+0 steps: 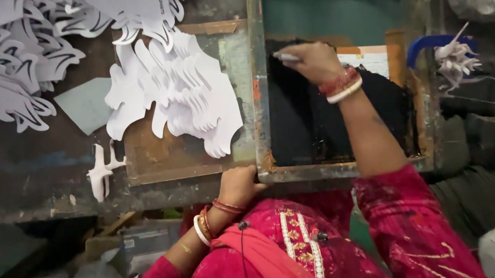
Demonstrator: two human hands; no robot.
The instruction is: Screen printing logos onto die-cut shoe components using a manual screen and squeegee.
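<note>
right fingers: wrapped round a squeegee handle [286,57], right hand [311,61] at the far edge of the inked printing frame [261,99]
left fingers: left hand [239,184] gripping the frame's near corner
done so far: a pile of white cutouts [178,92] sits left on the surface [37,170], more at the far-left corner

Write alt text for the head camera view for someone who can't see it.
Seen from above, a person's right hand draws a squeegee across the black-inked mesh of a wooden printing screen, while the left hand grips the frame's near corner. Fanned stacks of white die-cut card shapes lie on the worn table to the left.
</note>
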